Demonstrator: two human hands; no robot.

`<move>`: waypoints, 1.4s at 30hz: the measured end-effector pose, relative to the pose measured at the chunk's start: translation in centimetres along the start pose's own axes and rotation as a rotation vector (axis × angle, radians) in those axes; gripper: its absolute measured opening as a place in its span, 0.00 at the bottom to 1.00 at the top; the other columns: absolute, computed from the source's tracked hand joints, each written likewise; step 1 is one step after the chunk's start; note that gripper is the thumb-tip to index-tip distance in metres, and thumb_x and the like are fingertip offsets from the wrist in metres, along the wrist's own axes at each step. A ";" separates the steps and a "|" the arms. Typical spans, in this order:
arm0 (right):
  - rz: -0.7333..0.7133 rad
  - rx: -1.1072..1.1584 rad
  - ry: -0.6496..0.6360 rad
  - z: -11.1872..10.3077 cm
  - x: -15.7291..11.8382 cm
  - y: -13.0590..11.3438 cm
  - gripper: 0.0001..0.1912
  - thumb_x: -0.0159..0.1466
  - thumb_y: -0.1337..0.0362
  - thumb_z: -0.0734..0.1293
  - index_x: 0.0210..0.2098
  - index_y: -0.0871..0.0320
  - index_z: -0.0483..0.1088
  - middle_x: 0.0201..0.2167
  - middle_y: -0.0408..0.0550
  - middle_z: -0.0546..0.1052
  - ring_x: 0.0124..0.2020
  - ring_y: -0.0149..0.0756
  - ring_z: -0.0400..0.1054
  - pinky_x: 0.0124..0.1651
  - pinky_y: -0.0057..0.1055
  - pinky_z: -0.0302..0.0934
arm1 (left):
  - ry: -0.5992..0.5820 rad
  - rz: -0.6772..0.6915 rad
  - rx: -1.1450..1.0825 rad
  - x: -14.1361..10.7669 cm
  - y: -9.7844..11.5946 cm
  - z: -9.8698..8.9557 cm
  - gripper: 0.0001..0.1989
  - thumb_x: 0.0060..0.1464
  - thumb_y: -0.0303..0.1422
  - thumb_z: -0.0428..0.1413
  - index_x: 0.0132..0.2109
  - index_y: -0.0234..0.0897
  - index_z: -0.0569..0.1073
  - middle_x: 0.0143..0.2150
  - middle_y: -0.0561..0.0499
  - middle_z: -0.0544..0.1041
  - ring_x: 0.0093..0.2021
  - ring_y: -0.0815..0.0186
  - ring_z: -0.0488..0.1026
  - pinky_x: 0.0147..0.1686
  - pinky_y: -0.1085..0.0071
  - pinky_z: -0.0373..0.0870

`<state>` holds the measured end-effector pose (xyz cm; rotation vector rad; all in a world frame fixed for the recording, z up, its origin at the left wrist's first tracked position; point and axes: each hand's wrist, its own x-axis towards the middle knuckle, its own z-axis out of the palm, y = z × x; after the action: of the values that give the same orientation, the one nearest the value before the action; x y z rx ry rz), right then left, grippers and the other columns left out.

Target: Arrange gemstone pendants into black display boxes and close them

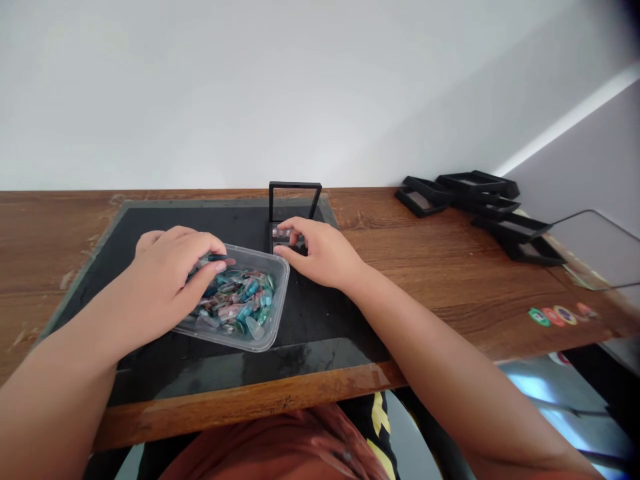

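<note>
Tub (281,297): clear. Pieces (243,299) in tub: teal, green, pale pink, clear. Mat (325,327) under tub: black. Case (271,202) behind tub: black. Bench (410,253) around tub: brown, wood-grained. Trays (515,227) right of tub: black.

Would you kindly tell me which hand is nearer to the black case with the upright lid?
Right. The right hand is at the black case, its fingers over the base; the left hand is farther away, over the clear tub.

Pieces (241,299) in tub (281,287) on mat (327,330)
</note>
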<state>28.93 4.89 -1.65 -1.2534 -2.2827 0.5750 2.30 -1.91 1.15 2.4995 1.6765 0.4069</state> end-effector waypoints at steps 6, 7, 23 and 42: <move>0.002 -0.003 0.014 -0.1 -0.1 0.0 0.16 0.67 0.57 0.71 0.52 0.57 0.76 0.38 0.46 0.80 0.34 0.34 0.69 0.39 0.33 0.58 | 0.062 -0.095 -0.046 0.0 -0.3 -0.7 0.13 0.68 0.43 0.48 0.51 0.47 0.73 0.50 0.47 0.80 0.50 0.51 0.75 0.51 0.54 0.67; 0.001 -0.002 0.013 -0.1 -0.1 0.0 0.16 0.67 0.57 0.71 0.52 0.57 0.76 0.38 0.46 0.80 0.34 0.34 0.69 0.39 0.33 0.58 | 0.059 -0.116 -0.043 -0.1 -0.2 -0.8 0.13 0.67 0.43 0.48 0.51 0.47 0.73 0.50 0.47 0.80 0.50 0.51 0.75 0.49 0.54 0.67; -0.017 -0.066 0.018 -0.1 -0.1 0.0 0.20 0.67 0.58 0.71 0.56 0.58 0.73 0.39 0.47 0.81 0.38 0.38 0.73 0.43 0.35 0.60 | -0.180 0.200 -0.103 -0.2 0.4 -0.1 0.14 0.62 0.42 0.55 0.51 0.49 0.80 0.52 0.50 0.82 0.56 0.52 0.75 0.58 0.54 0.68; 0.018 -0.042 0.000 0.1 -0.2 -0.1 0.26 0.67 0.56 0.71 0.61 0.58 0.68 0.39 0.47 0.81 0.37 0.40 0.73 0.41 0.36 0.60 | -0.096 0.048 -0.119 -0.2 -0.4 0.0 0.14 0.65 0.46 0.52 0.45 0.48 0.80 0.52 0.50 0.83 0.55 0.52 0.76 0.56 0.56 0.71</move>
<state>28.93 4.61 -1.71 -1.2954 -2.2966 0.5355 1.84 -1.94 1.04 2.4364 1.5141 0.3725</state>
